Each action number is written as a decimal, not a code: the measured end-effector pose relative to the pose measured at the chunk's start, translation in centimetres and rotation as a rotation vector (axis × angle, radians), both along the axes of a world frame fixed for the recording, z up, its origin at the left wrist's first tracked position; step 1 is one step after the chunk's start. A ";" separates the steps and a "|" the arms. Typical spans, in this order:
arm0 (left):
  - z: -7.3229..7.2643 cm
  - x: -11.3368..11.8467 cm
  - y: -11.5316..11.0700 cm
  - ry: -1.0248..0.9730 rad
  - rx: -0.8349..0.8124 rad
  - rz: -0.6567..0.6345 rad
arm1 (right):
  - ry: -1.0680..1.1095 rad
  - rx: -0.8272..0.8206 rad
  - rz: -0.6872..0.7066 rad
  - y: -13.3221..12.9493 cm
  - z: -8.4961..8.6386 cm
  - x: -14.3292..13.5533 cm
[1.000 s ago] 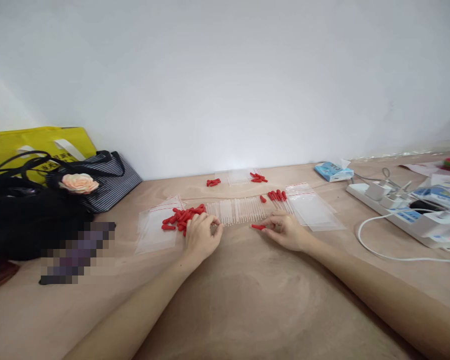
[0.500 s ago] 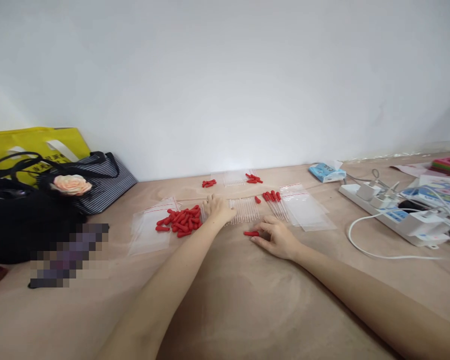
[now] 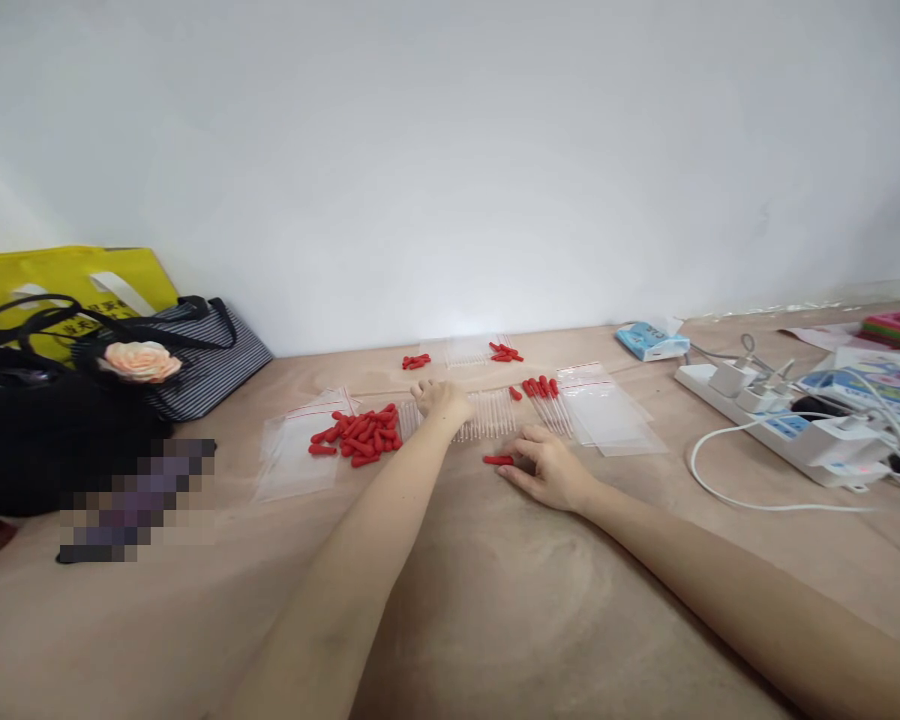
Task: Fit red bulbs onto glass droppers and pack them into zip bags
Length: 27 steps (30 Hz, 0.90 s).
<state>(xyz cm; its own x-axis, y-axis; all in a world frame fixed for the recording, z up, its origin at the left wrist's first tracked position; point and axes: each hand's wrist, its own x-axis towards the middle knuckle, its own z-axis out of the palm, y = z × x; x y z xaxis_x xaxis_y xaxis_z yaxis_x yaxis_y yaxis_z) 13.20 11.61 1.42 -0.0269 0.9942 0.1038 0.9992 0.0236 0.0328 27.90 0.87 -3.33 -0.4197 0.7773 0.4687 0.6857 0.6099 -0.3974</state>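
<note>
My left hand point(image 3: 442, 402) reaches over a row of thin clear dropper tubes point(image 3: 495, 415), fingers outstretched and apart; it covers part of the row. Closer to me, my right hand point(image 3: 547, 468) is closed on a red rubber dropper bulb point(image 3: 498, 460) that sticks out past its fingertips. A heap of red rubber bulbs point(image 3: 364, 435) lies left of the row. Just beyond the right hand are several tubes with red bulbs fitted point(image 3: 541, 388), and one loose bulb point(image 3: 515, 393) beside them.
Clear zip bags lie at left point(image 3: 292, 450) and right point(image 3: 607, 410). Two small bulb groups point(image 3: 416, 361) point(image 3: 506, 352) are near the wall. A tissue pack point(image 3: 651, 341) and power strip point(image 3: 780, 425) with cables stand right. Bags, one yellow point(image 3: 135, 265), fill the left.
My left hand has shifted slightly right over the tubes. My right hand stays in about the same place with the red bulb. The whole view has moved a little.
</note>
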 end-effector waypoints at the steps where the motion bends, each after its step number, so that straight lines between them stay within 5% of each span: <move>1: 0.1 0.1 -0.1 0.003 0.002 -0.008 | -0.003 0.004 0.001 0.0 0.0 0.0; 6: 1.4 -0.6 -1.9 -0.003 0.051 -0.144 | -0.009 0.017 -0.006 0.0 0.1 0.0; 10: 2.1 -3.8 -5.6 -0.018 0.079 -0.391 | 0.015 -0.005 -0.020 0.1 0.0 0.0; 17: -1.8 -10.0 -9.6 -0.176 0.276 -0.850 | 0.094 -0.098 0.072 0.5 -0.3 -1.0; 21: -3.3 -10.6 -9.5 -0.308 0.391 -0.889 | 0.118 -0.105 0.086 0.7 -0.3 -1.5; 27: -3.4 -10.3 -9.5 -0.397 0.358 -0.880 | 0.188 -0.091 0.076 0.8 0.1 -2.3</move>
